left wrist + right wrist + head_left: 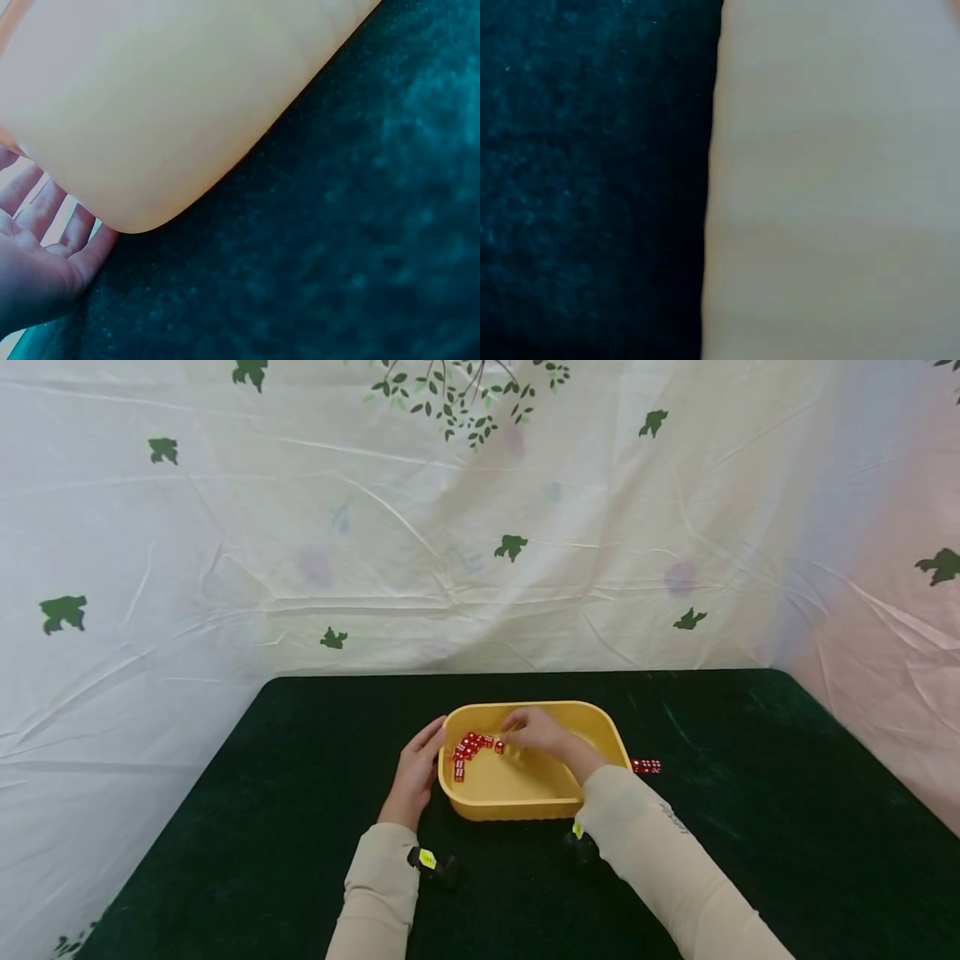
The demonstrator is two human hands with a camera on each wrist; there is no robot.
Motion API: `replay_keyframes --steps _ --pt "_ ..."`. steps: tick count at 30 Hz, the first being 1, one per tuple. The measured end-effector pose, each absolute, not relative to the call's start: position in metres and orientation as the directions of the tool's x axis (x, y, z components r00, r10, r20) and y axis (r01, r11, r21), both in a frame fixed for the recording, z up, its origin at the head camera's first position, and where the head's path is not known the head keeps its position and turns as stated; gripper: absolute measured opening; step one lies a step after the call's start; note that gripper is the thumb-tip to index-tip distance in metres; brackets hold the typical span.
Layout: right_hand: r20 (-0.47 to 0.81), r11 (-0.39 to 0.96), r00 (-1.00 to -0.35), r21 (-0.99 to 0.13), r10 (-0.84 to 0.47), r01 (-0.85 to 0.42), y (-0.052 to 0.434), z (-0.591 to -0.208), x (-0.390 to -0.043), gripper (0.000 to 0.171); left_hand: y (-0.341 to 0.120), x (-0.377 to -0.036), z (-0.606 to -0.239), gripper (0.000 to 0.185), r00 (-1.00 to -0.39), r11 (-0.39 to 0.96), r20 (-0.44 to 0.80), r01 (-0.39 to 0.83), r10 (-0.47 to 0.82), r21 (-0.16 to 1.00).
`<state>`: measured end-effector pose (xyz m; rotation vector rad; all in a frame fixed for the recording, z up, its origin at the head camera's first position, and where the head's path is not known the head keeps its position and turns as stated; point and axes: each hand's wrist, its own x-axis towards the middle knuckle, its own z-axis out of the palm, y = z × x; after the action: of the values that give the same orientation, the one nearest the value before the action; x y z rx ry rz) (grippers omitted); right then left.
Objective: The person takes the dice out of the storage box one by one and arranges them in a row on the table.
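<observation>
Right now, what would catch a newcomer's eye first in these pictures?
The yellow tub at the middle of the dark green table, with a cluster of red dice at its left inner side. The right hand reaches into it at the dice, while the left hand rests against its left wall. A few more dice lie outside, to its right.

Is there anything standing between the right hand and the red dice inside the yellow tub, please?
Nothing visible does. The right hand has reached over the rim into the yellow tub, its fingertips right at the cluster of red dice. The left hand rests against the tub's outer wall, out of the way.
</observation>
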<state>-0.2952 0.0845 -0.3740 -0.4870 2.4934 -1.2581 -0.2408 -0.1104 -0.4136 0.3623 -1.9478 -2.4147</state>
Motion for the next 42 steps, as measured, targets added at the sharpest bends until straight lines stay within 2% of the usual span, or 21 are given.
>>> replay_keyframes --steps 10,17,42 --pt "-0.159 0.582 -0.901 -0.805 -0.404 -0.119 0.082 -0.380 -0.294 0.019 -0.109 -0.241 -0.409 0.039 -0.970 -0.232 -0.180 -0.140 -0.161 0.963" --pt "-0.159 0.591 -0.901 -0.797 -0.403 -0.124 0.081 -0.385 -0.296 0.014 -0.108 -0.241 -0.408 0.038 -0.968 -0.231 -0.185 -0.143 -0.170 0.962" --pt "-0.185 0.649 -0.910 -0.753 -0.372 -0.112 0.079 -0.389 -0.294 0.015 -0.106 -0.238 -0.405 0.038 -0.964 -0.228 -0.204 -0.162 -0.172 0.960"
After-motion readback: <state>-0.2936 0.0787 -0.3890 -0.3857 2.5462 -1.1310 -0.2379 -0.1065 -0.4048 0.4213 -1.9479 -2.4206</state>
